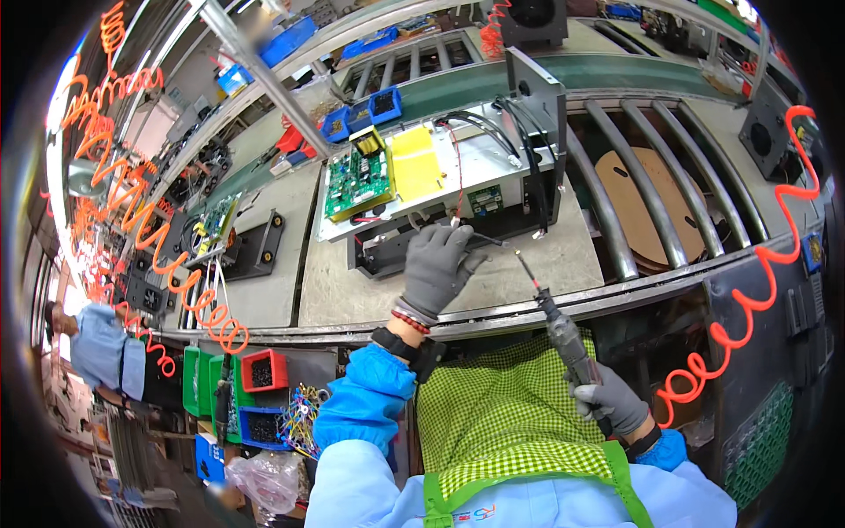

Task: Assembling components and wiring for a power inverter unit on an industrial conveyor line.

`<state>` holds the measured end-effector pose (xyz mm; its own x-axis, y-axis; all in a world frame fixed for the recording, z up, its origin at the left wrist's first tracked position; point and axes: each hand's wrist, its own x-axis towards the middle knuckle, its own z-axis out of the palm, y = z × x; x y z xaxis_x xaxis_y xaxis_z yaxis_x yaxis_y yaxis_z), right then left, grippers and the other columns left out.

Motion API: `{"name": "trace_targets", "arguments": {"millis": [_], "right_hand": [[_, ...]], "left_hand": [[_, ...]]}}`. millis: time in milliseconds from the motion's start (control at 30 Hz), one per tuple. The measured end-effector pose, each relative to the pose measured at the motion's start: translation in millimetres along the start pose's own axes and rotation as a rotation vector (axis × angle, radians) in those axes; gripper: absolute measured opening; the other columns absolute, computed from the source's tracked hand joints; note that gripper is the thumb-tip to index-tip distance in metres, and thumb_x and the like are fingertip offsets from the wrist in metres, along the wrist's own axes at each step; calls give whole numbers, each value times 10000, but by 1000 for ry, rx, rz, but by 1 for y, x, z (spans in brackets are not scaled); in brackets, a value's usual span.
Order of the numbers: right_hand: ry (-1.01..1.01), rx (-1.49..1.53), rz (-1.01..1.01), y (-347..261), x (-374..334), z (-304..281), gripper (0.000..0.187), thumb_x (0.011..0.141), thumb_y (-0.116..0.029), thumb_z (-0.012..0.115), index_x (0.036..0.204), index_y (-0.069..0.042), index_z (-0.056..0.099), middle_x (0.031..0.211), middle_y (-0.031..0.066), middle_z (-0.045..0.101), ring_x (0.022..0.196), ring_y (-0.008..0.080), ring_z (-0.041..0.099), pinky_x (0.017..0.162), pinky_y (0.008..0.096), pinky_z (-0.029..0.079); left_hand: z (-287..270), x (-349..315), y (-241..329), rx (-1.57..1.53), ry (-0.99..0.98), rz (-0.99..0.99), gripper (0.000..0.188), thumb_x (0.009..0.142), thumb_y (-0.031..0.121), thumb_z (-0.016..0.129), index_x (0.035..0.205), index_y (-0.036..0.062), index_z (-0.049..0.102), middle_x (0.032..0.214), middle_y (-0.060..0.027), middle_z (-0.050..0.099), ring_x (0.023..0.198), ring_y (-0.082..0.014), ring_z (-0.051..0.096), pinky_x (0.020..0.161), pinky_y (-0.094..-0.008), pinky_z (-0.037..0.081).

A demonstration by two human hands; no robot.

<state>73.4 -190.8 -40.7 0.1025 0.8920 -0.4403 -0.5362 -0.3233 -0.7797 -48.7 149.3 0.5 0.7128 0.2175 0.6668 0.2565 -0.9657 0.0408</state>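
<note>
My left hand (437,268), in a grey glove, reaches to the near side of a metal equipment chassis (553,114). Its fingers are bent in at a red wire (459,167) and a black cable; what they pinch is hidden. A green circuit board (359,179) and a yellow sheet (415,164) lie on the chassis's metal plate. Gripped in my gloved right hand (613,403) is a dark power screwdriver (568,339), its thin bit pointing up and left toward the chassis, apart from it. Black cables (526,145) hang at the chassis's right end.
Steel rollers (647,185) run right of the worktop (370,304). Orange coiled hoses (731,339) hang on both sides. Red (263,370), green and blue bins with small dark parts stand at lower left, beside bundled coloured wires (304,414). Another person (107,352) is at far left.
</note>
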Motion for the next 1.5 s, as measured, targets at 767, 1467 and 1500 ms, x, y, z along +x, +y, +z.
{"name": "trace_targets", "arguments": {"millis": [767, 1467, 1500], "right_hand": [[47, -50, 47, -24, 35, 1, 367, 849, -192, 624, 1148, -14, 505, 678, 19, 542, 526, 87, 521, 482, 230, 427], [40, 83, -8, -56, 77, 12, 263, 907, -259, 595, 1063, -54, 544, 792, 15, 545, 569, 79, 522, 482, 216, 430], [16, 85, -9, -56, 78, 13, 263, 907, -259, 595, 1063, -54, 544, 792, 15, 545, 569, 79, 522, 482, 216, 430]], "left_hand": [[48, 24, -19, 183, -339, -50, 183, 857, 328, 634, 820, 156, 684, 738, -64, 648, 714, -274, 632, 626, -426, 473], [68, 35, -18, 142, -223, -328, 81, 731, 176, 657, 790, 121, 664, 735, -103, 646, 713, -313, 645, 606, -460, 483], [68, 36, -18, 164, -217, -317, 138, 784, 257, 654, 753, 123, 667, 705, -105, 646, 668, -311, 641, 575, -450, 478]]}}
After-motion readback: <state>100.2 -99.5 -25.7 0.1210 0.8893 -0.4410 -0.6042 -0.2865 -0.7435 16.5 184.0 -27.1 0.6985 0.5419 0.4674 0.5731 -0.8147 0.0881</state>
